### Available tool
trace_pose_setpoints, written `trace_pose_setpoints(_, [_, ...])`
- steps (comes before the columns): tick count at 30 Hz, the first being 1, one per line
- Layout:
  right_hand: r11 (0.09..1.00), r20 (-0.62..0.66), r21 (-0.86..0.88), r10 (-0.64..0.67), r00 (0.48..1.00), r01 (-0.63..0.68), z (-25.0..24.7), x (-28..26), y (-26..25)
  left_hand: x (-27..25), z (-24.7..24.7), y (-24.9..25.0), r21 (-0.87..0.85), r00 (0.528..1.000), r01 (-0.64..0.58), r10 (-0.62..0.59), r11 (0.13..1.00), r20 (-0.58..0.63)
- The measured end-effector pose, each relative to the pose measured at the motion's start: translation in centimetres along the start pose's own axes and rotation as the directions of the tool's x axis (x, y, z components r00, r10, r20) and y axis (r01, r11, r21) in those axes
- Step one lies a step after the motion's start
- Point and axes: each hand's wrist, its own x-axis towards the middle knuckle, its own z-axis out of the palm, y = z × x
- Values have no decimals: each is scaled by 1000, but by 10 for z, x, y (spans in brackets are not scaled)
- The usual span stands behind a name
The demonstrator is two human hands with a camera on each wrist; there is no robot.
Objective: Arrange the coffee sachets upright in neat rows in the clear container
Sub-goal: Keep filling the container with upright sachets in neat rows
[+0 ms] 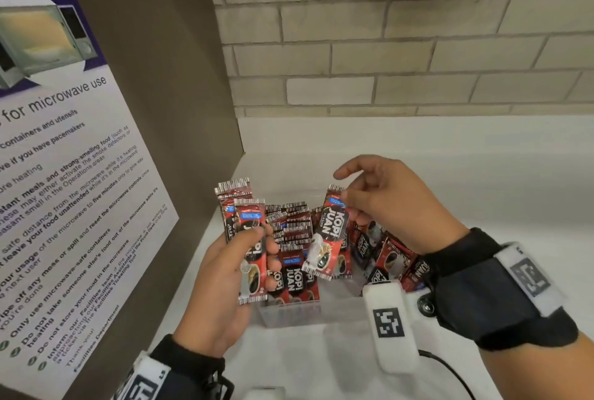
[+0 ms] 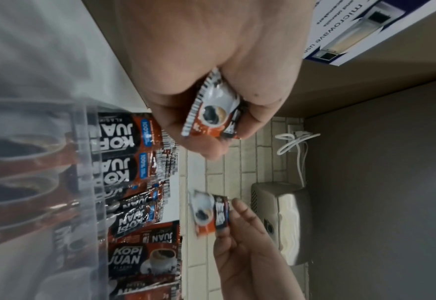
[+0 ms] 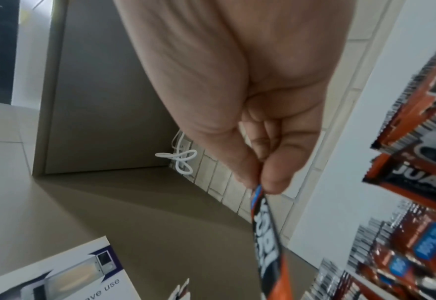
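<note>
Right hand (image 3: 237, 97) pinches a Kopi Juan coffee sachet (image 3: 265, 239) by its top edge.
More sachets (image 3: 414, 243) crowd the right; a microwave-use notice (image 3: 65, 276) and looped white cable (image 3: 182, 160) lie beyond.

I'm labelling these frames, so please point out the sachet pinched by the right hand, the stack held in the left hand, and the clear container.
sachet (image 1: 328, 232), head view, on its black printed middle.
stack of sachets (image 1: 249, 223), head view, on the front sachet's upper face.
clear container (image 1: 289, 316), head view, on its near wall.

Sachets (image 1: 294, 232) in container (image 1: 289, 314) (on counter (image 1: 450, 174)), poster (image 1: 64, 191) left
</note>
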Motion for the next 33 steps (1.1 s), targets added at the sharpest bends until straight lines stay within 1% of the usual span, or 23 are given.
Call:
trace_pose_setpoints(3, [994,49,111,-13,999,7,2,-1,-3,-2,3,-2,36,1000,-2,2,999,9])
trace_pose_setpoints(5, [990,91,139,-27,995,14,3,-3,-6,-2,6,-2,61,1000,-6,6,998,9])
trace_pose_setpoints(7, [991,114,131,-42,993,27,1,-4,-7,-3,8,-3,91,1000,-4,2,996,26])
trace_pose_setpoints(9, [997,78,54,-55,995,51,-3,-4,-6,-4,10,-3,104,999,-5,2,995,38])
trace_pose_setpoints(11, [989,4,-126,-83,997,83,-6,-1,-4,-3,9,-2,92,999,-15,12,996,31])
trace_pose_setpoints(13, [936,-28,-336,-116,993,101,-6,1,-2,-2,8,-1,65,1000,-18,17,998,17])
trace_pose_setpoints(15, [879,-7,-468,-105,994,90,-2,4,1,-1,5,0,47,1000,-15,14,999,10])
trace_pose_setpoints(19, [779,80,-622,-28,996,72,13,10,10,-3,3,1,49,1000,-17,17,999,9])
trace_pose_setpoints(23, [678,120,-731,21,993,74,25,17,16,-4,-1,1,36,1000,-13,13,999,12])
trace_pose_setpoints(27, [627,134,-775,42,990,79,27,21,18,-4,-5,0,33,1000,-9,9,999,2])
trace_pose_setpoints(30, [622,137,-781,73,988,62,27,22,17,-3,-7,1,19,1000,-5,5,1000,-2])
trace_pose_setpoints(33, [666,138,-745,88,986,45,27,20,16,-2,-9,1,11,1000,-3,3,1000,-9])
